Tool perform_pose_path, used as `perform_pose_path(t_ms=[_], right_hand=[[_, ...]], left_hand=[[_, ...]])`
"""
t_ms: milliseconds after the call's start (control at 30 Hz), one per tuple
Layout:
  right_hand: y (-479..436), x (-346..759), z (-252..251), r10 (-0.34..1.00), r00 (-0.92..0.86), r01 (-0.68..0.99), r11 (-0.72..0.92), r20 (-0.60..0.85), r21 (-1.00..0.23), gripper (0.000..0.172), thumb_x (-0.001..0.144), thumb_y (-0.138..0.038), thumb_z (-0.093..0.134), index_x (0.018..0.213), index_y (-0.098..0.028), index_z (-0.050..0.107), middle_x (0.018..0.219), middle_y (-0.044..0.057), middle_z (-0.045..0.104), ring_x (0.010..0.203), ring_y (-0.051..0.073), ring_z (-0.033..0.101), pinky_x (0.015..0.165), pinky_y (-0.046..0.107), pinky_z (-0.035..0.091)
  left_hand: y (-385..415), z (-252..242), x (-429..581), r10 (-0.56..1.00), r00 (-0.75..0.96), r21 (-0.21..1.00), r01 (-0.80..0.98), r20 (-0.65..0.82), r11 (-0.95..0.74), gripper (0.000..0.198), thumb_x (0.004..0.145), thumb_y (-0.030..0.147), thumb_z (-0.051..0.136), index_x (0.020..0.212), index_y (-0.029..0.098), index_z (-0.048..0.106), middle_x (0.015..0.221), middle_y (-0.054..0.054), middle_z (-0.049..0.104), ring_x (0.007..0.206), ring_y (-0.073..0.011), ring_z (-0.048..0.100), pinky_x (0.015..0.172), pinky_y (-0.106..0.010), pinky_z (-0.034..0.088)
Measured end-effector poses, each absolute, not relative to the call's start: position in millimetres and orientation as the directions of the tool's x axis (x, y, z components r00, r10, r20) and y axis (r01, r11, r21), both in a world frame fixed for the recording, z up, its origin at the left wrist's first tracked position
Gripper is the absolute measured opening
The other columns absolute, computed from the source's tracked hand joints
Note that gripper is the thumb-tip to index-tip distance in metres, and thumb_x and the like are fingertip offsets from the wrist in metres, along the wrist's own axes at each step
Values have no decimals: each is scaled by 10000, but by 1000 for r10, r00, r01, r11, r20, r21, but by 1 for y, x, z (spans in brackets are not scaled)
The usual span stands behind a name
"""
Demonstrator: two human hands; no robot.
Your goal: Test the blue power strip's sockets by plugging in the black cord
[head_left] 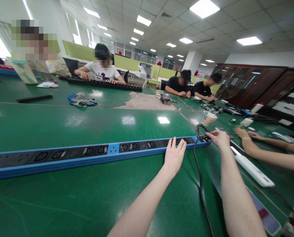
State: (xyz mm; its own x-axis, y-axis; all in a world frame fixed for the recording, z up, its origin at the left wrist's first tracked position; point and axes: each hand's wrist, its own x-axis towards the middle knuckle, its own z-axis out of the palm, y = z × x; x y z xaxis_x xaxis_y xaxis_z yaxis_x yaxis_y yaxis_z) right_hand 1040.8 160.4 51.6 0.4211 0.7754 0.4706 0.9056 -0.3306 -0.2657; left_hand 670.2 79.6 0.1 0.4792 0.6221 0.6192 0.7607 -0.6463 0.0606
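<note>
A long blue power strip (pixel 138 152) with black sockets lies across the green table in front of me. My left hand (pixel 175 154) rests on it toward its right end, fingers spread over the sockets. At that right end, my right hand (pixel 220 139) is closed with the fingertips pinched on the end of a black power cord (pixel 198 171). The cord arches up beside the fingers and runs down to the table's near side. Whether its plug is seated in the strip is hidden by my fingers.
A white power strip (pixel 255 171) and a phone (pixel 265 210) lie right of my right arm. A plastic cup (pixel 210 118) stands beyond my right hand. Another person's hands (pixel 245 135) are at the right. Blue-grey gloves (pixel 81 99) lie farther off; several people sit around the table.
</note>
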Motion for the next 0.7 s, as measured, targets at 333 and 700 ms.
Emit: perform_pose_path(t_ms=[333, 700], right_hand=[[159, 1018, 70, 748, 563, 826, -513, 350, -233, 386, 776, -564, 738, 993, -253, 810, 975, 128, 765, 923, 326, 702, 820, 423, 532], [165, 994, 63, 713, 588, 806, -555, 383, -205, 415, 782, -572, 740, 1001, -228, 815, 975, 182, 757, 931, 344, 714, 817, 444, 548]], left_hand=[[80, 0, 670, 620, 482, 66, 754, 619, -653, 581, 996, 162, 414, 1572, 231, 404, 1614, -49, 443, 1504, -309, 364, 1233, -535, 310], [80, 0, 670, 620, 481, 72, 752, 619, -655, 568, 1003, 166, 406, 1567, 234, 411, 1611, -46, 447, 1501, -309, 366, 1234, -537, 309]])
